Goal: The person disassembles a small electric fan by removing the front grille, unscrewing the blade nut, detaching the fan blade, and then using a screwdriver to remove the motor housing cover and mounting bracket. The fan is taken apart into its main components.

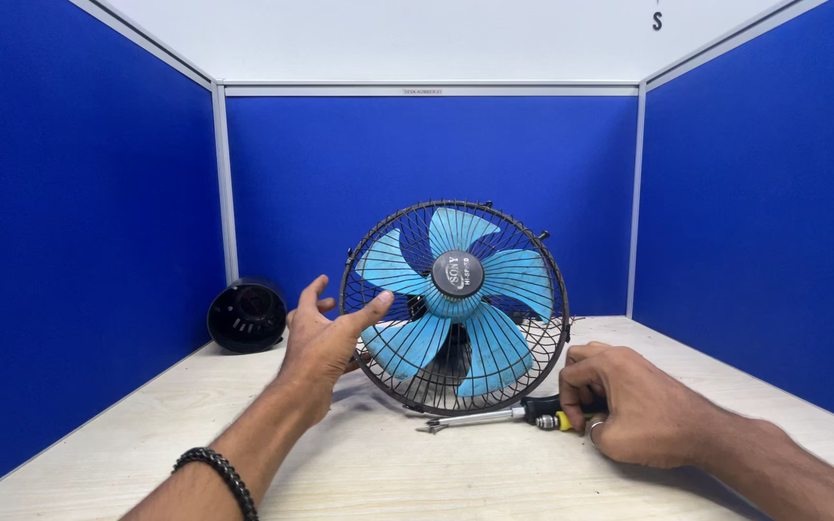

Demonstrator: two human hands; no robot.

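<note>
Right hand [629, 405] gripping screwdriver [494, 417], left hand [325, 338] at fan grille [456, 307]

fan [456, 307] blocks centre, bare table [417, 473] front

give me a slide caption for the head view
Left hand open beside a blue-bladed fan in a wire guard; right hand grips a screwdriver lying on the table.

We counted one fan [456, 307] with five blue blades, one screwdriver [504, 416], one black round housing [247, 315], one beaded bracelet [219, 475], one ring [594, 425], and two hands on one counter [417, 473].
</note>
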